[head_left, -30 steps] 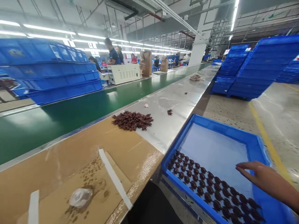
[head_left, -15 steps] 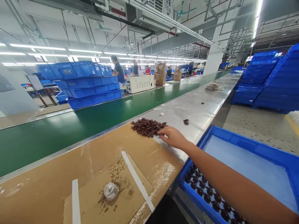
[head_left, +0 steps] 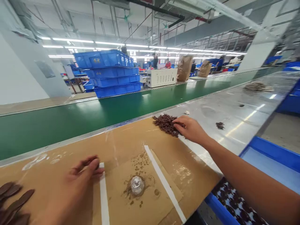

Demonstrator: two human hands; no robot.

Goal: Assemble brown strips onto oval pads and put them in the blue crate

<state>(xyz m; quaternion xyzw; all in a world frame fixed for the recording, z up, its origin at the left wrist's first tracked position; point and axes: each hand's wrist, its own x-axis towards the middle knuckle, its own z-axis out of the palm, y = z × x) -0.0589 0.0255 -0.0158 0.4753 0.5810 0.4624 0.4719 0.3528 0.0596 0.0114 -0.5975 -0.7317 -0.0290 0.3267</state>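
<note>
Green conveyor belt [head_left: 70, 131] is stretching across the upper left of the frame, beside a steel-and-cardboard bench [head_left: 234, 118] filling the middle. At lower right, a blue tray [head_left: 274, 153] is holding rows of dark pieces. At centre, the right hand [head_left: 191, 129] is half closed, with its fingers curling against a heap of small dark-brown pieces [head_left: 165, 125]; they look light and loose, probably best pinched a few at a time. At lower left, the left hand [head_left: 79, 178] is curling near a white tape strip [head_left: 102, 200], but whether it is gripping anything is impossible to tell.
</note>
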